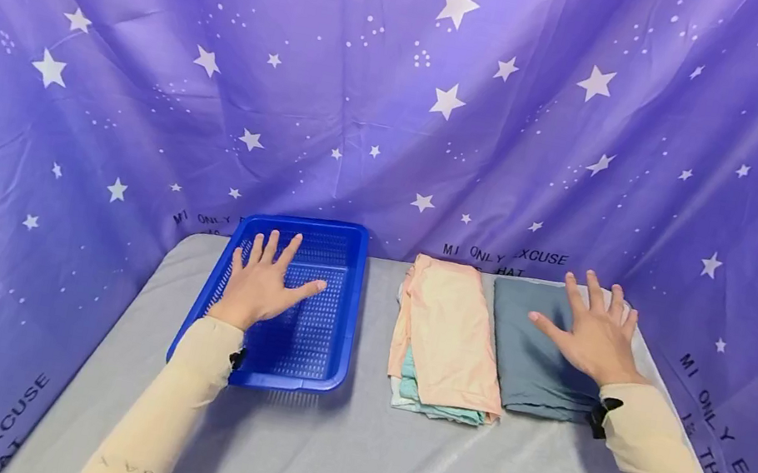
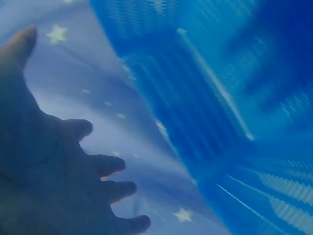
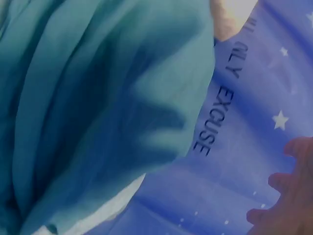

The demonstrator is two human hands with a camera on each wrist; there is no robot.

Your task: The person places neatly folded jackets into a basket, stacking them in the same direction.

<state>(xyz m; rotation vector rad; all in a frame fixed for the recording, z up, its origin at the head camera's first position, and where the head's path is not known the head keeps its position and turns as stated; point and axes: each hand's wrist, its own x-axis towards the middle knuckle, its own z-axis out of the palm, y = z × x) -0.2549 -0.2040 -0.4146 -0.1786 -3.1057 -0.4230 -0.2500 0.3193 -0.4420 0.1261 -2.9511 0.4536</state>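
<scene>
In the head view my left hand [image 1: 259, 287] hovers with spread fingers over a blue perforated plastic basket [image 1: 345, 332], which has nothing visible in it. My right hand [image 1: 595, 338], fingers also spread, is above a folded dark grey-blue cloth [image 1: 517, 362]. Between basket and dark cloth lies a folded peach cloth [image 1: 449, 333] on top of a teal one [image 1: 469, 416]. In the left wrist view the left hand [image 2: 54, 176] shows apart from the basket [image 2: 195, 103]. The right wrist view has fingertips of the right hand [image 3: 288, 191] beside the dark cloth [image 3: 112, 98].
A grey cloth-covered table [image 1: 353, 469] carries everything. Purple curtains [image 1: 343, 95] with white stars and lettering hang close behind the table and along both sides. The basket's far edge and the folded cloths lie near the back curtain.
</scene>
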